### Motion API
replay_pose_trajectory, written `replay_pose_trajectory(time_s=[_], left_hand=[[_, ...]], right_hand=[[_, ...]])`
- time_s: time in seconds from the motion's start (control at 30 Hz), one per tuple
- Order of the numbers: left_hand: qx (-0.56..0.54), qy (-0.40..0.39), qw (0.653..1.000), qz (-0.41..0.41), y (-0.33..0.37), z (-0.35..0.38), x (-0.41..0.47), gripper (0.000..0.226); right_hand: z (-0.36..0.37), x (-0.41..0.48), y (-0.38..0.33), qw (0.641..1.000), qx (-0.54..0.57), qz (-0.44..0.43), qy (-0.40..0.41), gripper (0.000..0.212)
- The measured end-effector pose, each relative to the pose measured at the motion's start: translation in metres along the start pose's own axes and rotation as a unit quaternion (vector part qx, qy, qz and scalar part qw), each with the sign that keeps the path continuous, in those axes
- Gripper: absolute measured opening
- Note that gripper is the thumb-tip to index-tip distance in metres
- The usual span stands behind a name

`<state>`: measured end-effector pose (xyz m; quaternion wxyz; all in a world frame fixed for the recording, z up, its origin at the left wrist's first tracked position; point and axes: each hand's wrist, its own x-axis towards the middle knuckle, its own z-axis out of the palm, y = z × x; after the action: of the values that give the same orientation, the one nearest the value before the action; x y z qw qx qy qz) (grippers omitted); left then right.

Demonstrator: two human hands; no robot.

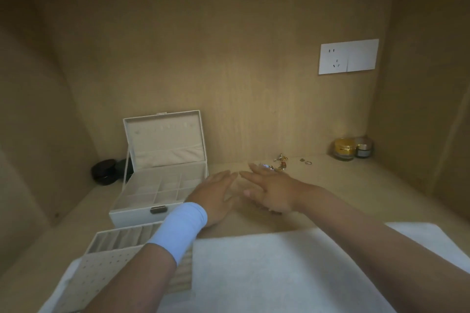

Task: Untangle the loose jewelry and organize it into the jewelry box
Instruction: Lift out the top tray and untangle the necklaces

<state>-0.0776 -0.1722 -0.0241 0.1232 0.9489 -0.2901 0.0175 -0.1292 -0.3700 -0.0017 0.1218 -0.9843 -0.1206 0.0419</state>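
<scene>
Toward the back edge of the wooden shelf: a tangled jewelry heap [278, 164], gold and silver, lies just beyond the right hand's fingertips.
Right hand [270, 192]: flat, fingers spread, holding nothing.
Left hand [215, 194]: likewise flat and empty (a pale blue wristband [181, 226] sits behind it).
Jewelry box [157, 180]: white, lid up, soft cream compartments, by the left edge.
Loose rings [305, 161]: small, right of the heap.
Towel [292, 269]: white, nubby, at the front edge.

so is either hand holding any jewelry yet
Nothing is visibly held. The left hand and right hand are spread flat and open over the wooden shelf, short of the tangled gold and silver jewelry pile.
</scene>
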Motion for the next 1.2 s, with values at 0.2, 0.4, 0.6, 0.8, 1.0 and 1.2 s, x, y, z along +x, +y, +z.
replay_pose_trajectory(time_s=[0.2, 0.4, 0.6, 0.8, 1.0, 1.2], left_hand=[[0.019, 0.041, 0.992, -0.114, -0.080, -0.035, -0.061, 0.053], [-0.007, 0.084, 0.985, -0.153, -0.110, -0.037, -0.145, 0.048], [-0.008, 0.010, 0.968, -0.250, -0.112, -0.025, -0.195, 0.069], [-0.112, 0.017, 0.965, -0.238, -0.117, -0.021, -0.207, 0.093], [-0.071, 0.036, 0.968, -0.238, -0.118, -0.033, -0.196, 0.079], [-0.016, 0.059, 0.978, -0.198, -0.135, -0.071, -0.137, 0.053]], right_hand=[[0.024, 0.033, -0.084, 0.997, 0.033, -0.071, -0.003, 0.066], [0.064, 0.018, -0.136, 0.994, 0.019, -0.107, -0.015, 0.077], [0.087, -0.001, -0.154, 0.992, 0.047, -0.087, -0.076, 0.093], [0.097, -0.006, -0.154, 0.989, 0.086, -0.081, -0.094, 0.120], [0.079, 0.001, -0.154, 0.992, 0.083, -0.091, 0.011, 0.076], [0.037, 0.064, -0.155, 0.993, 0.011, -0.095, 0.074, 0.051]])
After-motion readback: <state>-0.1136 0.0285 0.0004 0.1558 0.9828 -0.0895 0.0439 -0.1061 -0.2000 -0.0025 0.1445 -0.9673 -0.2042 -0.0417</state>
